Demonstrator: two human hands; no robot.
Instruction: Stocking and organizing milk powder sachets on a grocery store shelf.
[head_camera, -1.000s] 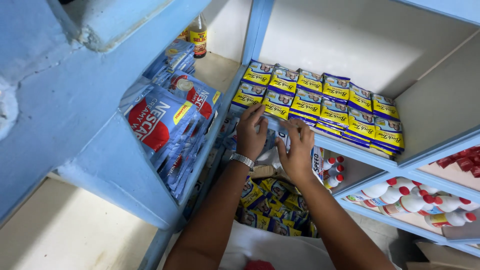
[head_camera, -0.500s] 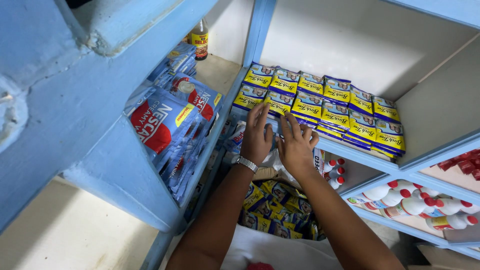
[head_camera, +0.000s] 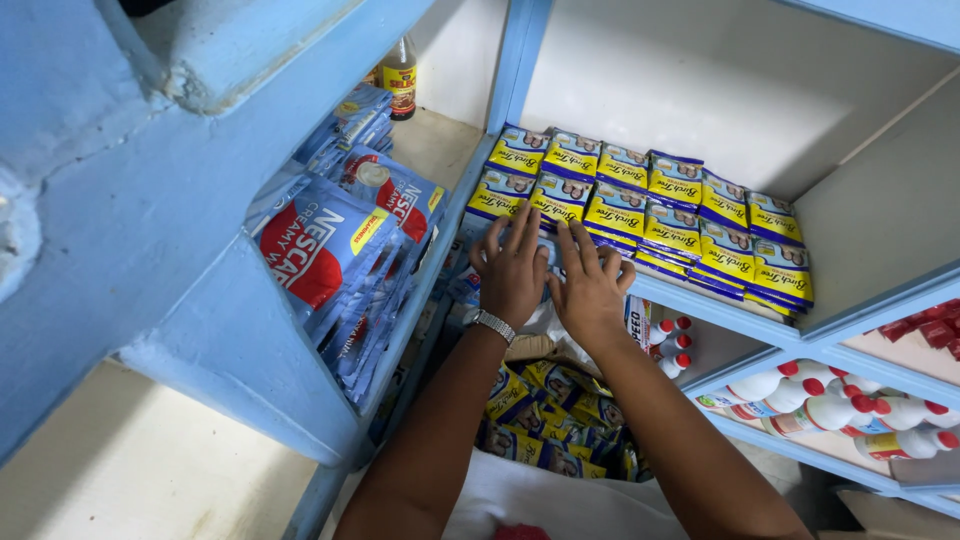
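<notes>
Sachets (head_camera: 640, 205) in yellow and dark blue stand in two tidy rows along a pale blue shelf (head_camera: 720, 310), filling it from the left post towards the right wall. Both hands rest at the front left of those rows. The left hand (head_camera: 512, 265), with a metal watch (head_camera: 493, 325) on its wrist, lies flat with fingers spread, its fingertips touching the front-row packets. The right hand (head_camera: 590, 285) lies just beside it, also flat and spread, palm down on the shelf edge. Neither grip is clamped on anything; the fingers are apart and pressing, not holding.

Judging by this, the step in hand is squaring up the front row, and a next move would call for a gentle, even push so no packet tips.

Below the arms, a heap of similar loose sachets (head_camera: 550, 420) sits in a container. To the left hang blue and red pouches (head_camera: 340, 250). A brown bottle (head_camera: 400, 78) stands behind them. White bottles with red caps (head_camera: 830, 405) lie on lower shelves to the right.
</notes>
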